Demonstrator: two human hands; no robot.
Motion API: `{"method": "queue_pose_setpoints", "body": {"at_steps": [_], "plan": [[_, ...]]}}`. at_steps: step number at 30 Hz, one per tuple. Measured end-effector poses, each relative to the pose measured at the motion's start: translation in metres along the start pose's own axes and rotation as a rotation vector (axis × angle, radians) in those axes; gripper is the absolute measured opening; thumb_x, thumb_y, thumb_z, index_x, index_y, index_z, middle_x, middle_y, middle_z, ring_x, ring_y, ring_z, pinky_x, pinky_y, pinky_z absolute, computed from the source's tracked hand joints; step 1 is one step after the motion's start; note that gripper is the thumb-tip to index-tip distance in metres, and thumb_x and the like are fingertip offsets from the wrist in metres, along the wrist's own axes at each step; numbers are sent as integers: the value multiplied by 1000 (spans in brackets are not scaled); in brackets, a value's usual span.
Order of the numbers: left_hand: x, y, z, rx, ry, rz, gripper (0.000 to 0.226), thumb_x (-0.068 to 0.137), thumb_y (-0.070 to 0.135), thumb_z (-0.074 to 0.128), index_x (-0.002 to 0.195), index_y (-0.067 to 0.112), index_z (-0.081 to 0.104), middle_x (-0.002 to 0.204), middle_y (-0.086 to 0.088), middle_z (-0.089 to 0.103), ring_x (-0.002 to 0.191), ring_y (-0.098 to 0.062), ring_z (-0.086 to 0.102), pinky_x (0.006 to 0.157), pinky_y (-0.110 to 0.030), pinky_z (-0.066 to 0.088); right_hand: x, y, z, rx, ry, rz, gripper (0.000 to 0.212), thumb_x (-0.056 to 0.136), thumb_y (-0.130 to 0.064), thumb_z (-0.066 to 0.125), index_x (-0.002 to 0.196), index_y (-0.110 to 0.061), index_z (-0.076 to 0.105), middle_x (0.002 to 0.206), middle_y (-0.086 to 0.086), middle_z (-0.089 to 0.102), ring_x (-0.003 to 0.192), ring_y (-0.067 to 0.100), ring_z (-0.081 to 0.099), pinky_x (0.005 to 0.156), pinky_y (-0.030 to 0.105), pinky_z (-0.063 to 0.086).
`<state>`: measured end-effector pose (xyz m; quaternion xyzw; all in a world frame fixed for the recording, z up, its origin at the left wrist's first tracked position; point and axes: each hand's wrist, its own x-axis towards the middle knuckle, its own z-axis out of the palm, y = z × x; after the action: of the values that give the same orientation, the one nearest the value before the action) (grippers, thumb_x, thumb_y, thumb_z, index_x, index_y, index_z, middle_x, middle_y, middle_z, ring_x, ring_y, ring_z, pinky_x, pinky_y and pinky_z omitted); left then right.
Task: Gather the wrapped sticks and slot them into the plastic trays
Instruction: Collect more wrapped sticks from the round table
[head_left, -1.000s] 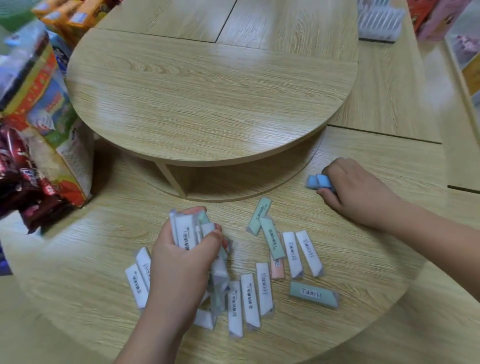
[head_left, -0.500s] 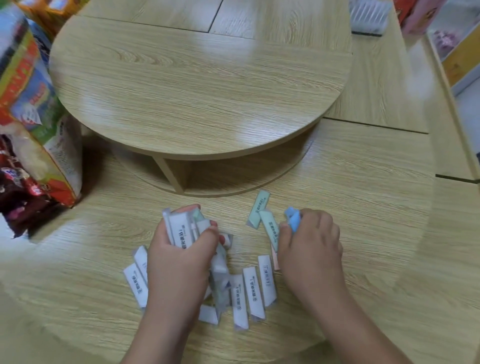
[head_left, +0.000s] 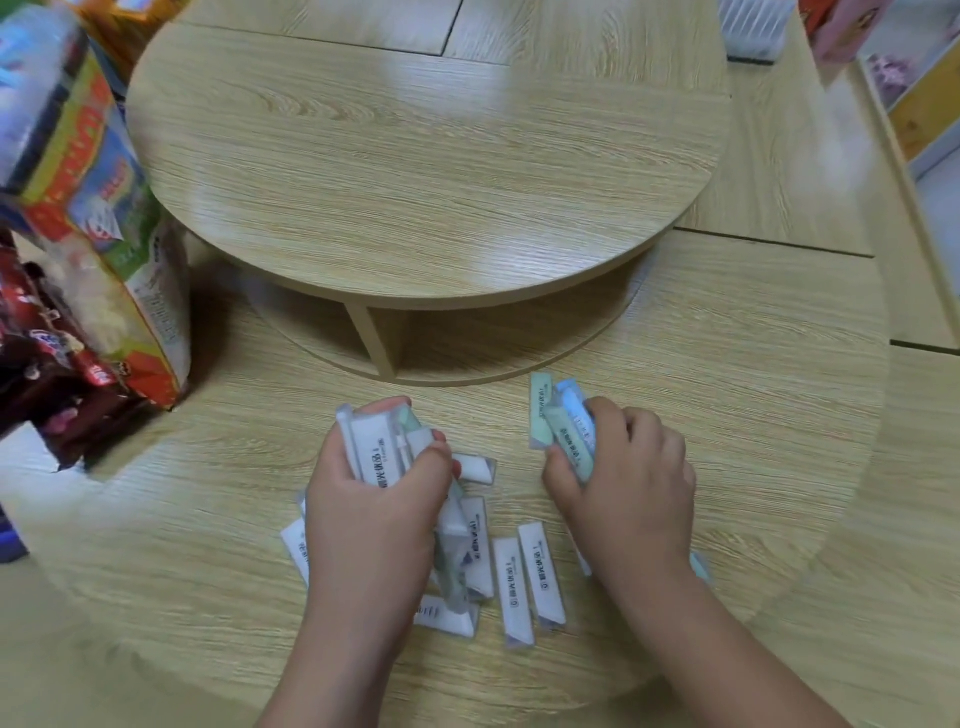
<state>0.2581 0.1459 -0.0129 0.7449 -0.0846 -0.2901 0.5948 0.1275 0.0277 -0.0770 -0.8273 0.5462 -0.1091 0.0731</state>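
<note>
Left hand (head_left: 374, 499) curled round white wrapped sticks (head_left: 373, 451), right hand (head_left: 628, 483) pinched green and blue sticks (head_left: 563, 434), likely bundling for slotting. Loose sticks (head_left: 524, 582) lay near counter (head_left: 737, 415) front edge; plastic tray (head_left: 753, 28) at far edge.

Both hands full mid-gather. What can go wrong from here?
1. The left-hand grip holds a fat, uneven bundle of white sticks; some splay below the palm and could slip out if more are added.
2. The right-hand grip pinches green and blue sticks fanned at different angles, so they may not slot cleanly.
3. Loose sticks lie partly under both wrists, easy to miss, and the plastic tray sits far from both hands.
</note>
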Motion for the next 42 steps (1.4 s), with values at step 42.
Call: {"method": "queue_pose_setpoints", "body": {"at_steps": [42], "plan": [[-2, -13, -18, -48, 93, -51, 43, 59, 46, 74, 101, 44, 66, 79, 1, 72, 76, -27, 73, 70, -61, 60, 43, -20, 8, -121, -145, -405, 61, 83, -62, 41, 125, -19, 56, 113, 13, 55, 94, 33, 51, 74, 43, 45]]}}
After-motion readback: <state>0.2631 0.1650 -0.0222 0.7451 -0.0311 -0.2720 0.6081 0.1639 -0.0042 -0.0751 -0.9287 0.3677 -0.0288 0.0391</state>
